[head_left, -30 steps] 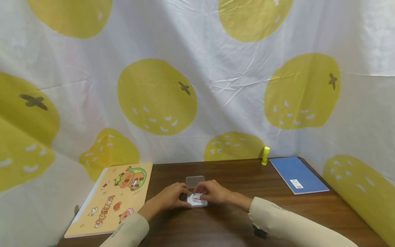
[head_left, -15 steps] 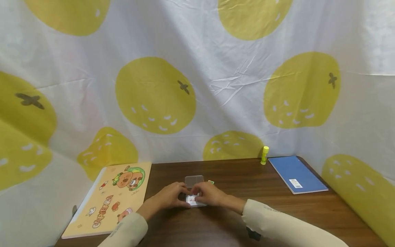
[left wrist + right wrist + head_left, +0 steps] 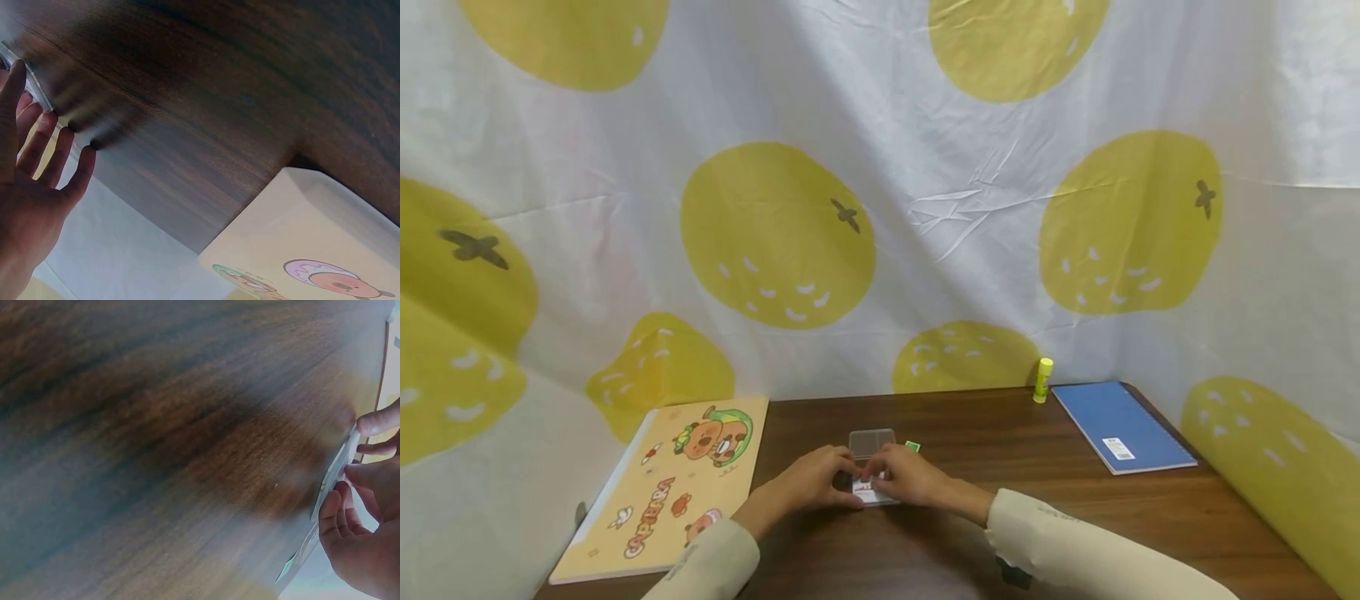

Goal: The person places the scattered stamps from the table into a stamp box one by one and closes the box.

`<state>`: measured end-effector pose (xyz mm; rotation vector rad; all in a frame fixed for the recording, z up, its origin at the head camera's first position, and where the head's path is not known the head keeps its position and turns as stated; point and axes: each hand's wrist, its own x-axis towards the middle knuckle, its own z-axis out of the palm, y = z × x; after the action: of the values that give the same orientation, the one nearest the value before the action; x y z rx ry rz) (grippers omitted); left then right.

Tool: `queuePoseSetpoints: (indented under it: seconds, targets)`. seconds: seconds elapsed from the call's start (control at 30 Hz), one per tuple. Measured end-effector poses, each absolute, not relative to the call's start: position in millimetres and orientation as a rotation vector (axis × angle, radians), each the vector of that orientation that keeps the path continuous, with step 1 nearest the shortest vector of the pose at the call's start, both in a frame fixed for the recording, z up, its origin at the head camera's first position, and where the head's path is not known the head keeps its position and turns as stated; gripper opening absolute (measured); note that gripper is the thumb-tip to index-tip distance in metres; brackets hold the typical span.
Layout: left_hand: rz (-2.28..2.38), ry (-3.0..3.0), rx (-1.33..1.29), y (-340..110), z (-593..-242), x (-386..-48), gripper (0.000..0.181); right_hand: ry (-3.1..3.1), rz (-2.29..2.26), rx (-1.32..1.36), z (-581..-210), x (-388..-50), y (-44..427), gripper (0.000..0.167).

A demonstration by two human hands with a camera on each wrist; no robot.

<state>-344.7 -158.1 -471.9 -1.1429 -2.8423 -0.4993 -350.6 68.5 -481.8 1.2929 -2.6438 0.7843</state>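
A white curtain (image 3: 955, 292) printed with big yellow fruit hangs behind and around the work. In front of it spreads the dark brown wooden table (image 3: 865, 558). At the table's left lies the drawing pad (image 3: 647, 500), tan, with cartoon animals and the word CAPYBARA on its cover. Two pale sleeves (image 3: 1075, 546) reach in from the near side. The blue notebook (image 3: 1120, 417) lies flat at the far right, a white label on its cover.

The hands meet in the middle of the table, well apart from both the pad and the notebook. The left hand (image 3: 812, 479) grips the left end of the clear box (image 3: 880, 502), its thumb at the near corner and the other fingers spread toward the far side. The right hand (image 3: 906, 475) is bent over the box with its fingertips inside; whether they pinch something or only touch it, I cannot tell. The box lies flat on the table, its clear lid (image 3: 871, 442) back on the far side.

Near the notebook, by the curtain, the yellow glue stick (image 3: 1042, 381) stands upright. A white piece (image 3: 865, 486) with red print sits in the box under the right fingertips. Smallest is a green piece (image 3: 912, 447), just beside the lid and partly hidden by the right hand.
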Motion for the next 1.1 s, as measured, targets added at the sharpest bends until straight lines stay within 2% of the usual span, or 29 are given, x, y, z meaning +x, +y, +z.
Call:
queuePoseSetpoints:
  seconds: [0.6, 1.1]
  targets:
    - [-0.495, -2.84, -1.152, -157.6, -472.3, -344.4, 0.045, -2.66, 0.837, 1.245, -482.8, -347.3, 69.8, 0.016]
    - [-0.535, -2.82, -1.166, -156.5, -472.3, -346.6, 0.045, -2.632, 0.951, 1.211, -469.2, -361.4, 82.4, 0.015]
